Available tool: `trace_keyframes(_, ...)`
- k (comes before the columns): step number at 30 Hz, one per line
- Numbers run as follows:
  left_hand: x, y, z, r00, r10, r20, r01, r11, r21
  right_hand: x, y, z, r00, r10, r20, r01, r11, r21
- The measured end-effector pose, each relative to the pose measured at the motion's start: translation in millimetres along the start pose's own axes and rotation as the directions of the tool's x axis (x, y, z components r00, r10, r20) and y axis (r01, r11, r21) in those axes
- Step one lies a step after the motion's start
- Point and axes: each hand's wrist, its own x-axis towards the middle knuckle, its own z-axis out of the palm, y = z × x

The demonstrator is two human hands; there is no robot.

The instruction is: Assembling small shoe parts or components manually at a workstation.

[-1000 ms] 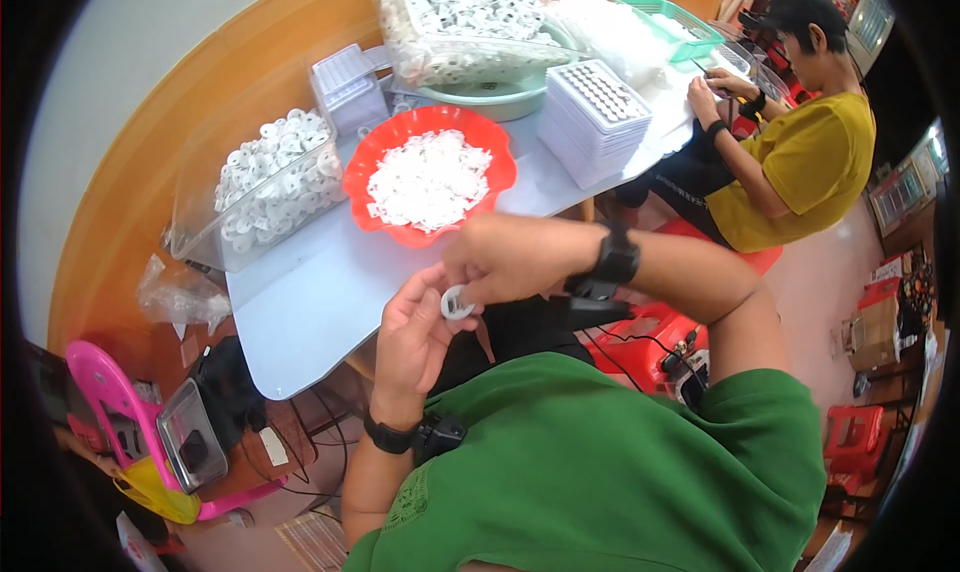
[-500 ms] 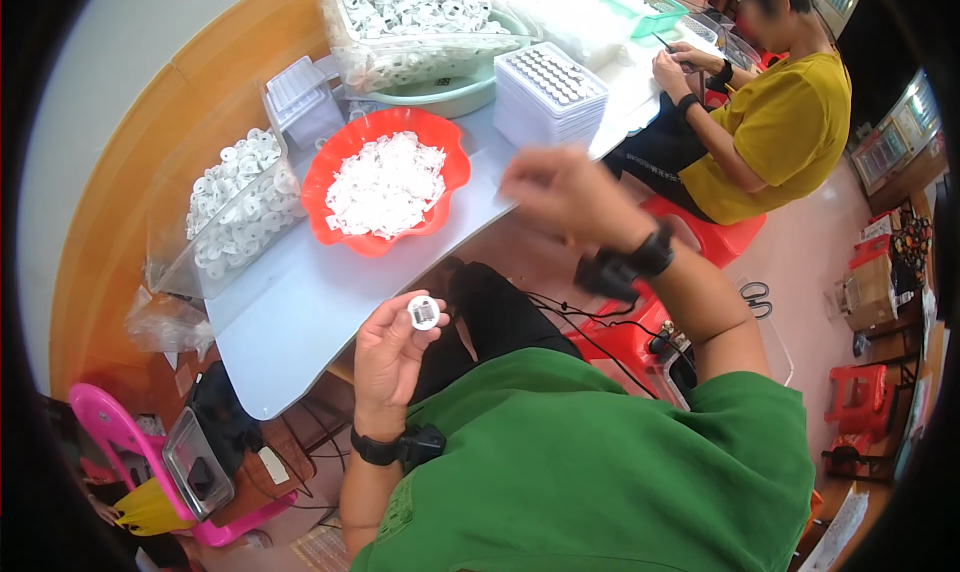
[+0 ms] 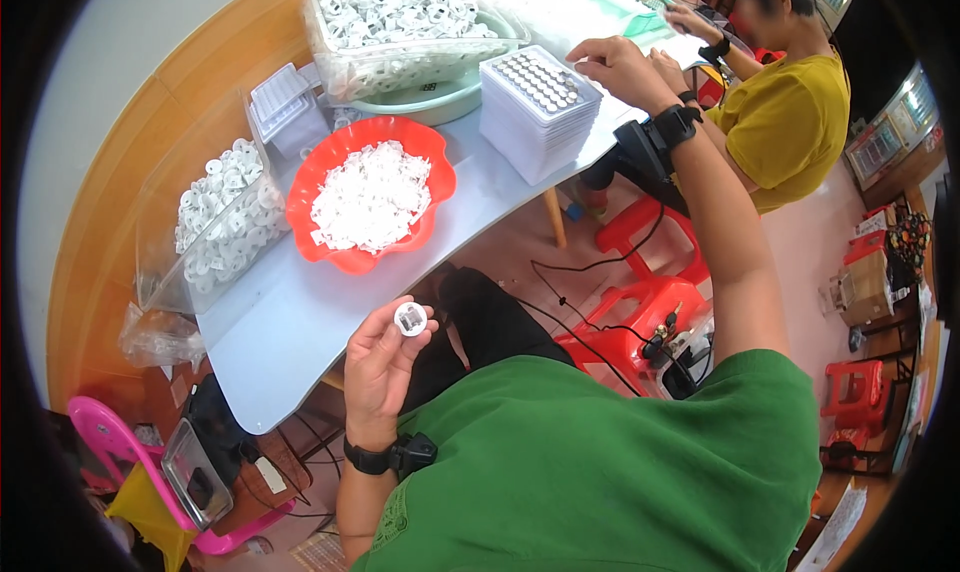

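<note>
Now my left hand (image 3: pixel 380 357) pinches a small white round plastic cap (image 3: pixel 410 319) at its fingertips, just off the table's (image 3: pixel 290 322) near edge; my right hand (image 3: pixel 615 67) – fingers loosely curled, gripping nothing I can see – hovers beside the white stacked trays (image 3: pixel 537 112).

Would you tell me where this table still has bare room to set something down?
Bare pale tabletop lies at the near end, below the red scalloped bowl of white pieces, and between it and the white tray stack. The far end is crowded by the clear bin of white rings.
</note>
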Motion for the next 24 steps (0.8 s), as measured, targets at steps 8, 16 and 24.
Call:
trace_keyframes(8,3.8,-0.8,-3.3,1.000,0.014,0.000,-0.014,1.000,-0.021,20.2,3.5,6.9,0.980,-0.119,0.161,0.129,0.990,-0.056)
trace_keyframes(16,7.2,-2.7,-4.8,0.997,0.025,0.071,-0.019,0.996,-0.085,18.7,1.2,-2.0,0.967,0.048,0.249,-0.041,0.999,-0.036)
trace_keyframes(24,3.0,-1.2,-6.9,0.997,0.042,0.068,-0.035,0.994,-0.100,-42.4,-72.0,-15.2,0.998,0.002,-0.063,0.017,0.954,0.300)
